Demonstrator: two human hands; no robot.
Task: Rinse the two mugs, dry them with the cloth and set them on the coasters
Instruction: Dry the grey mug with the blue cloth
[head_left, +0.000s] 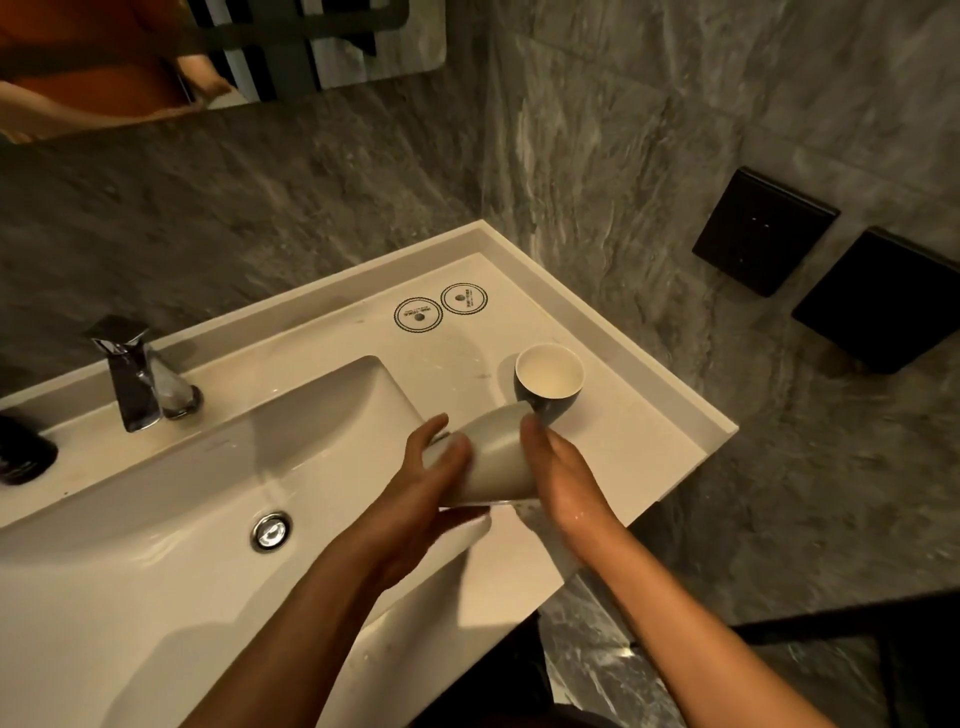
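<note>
Two mugs are in play at the right end of the white vanity top (613, 447). One dark-glazed mug (549, 378) stands upright on the counter, its pale inside showing and, as far as I can see, nothing in it. The other, a pale mug (496, 457), is held on its side over the counter edge, just right of the basin (218, 467), almost touching the standing one. The left hand (431, 483) cups it from the left with fingers lightly curved around the wall; the right hand (563, 467) presses flat against its other side, fingers straight, skin speckled with drops. Whether anything is inside the tilted mug I cannot tell. Two round coasters (440, 307) with scalloped black rings lie side by side near the back wall, both bare, well apart from the mugs. A chrome faucet (137, 379) stands behind the basin, a metal drain plug (270, 530) at its bottom. Grey veined stone lines the walls.
</note>
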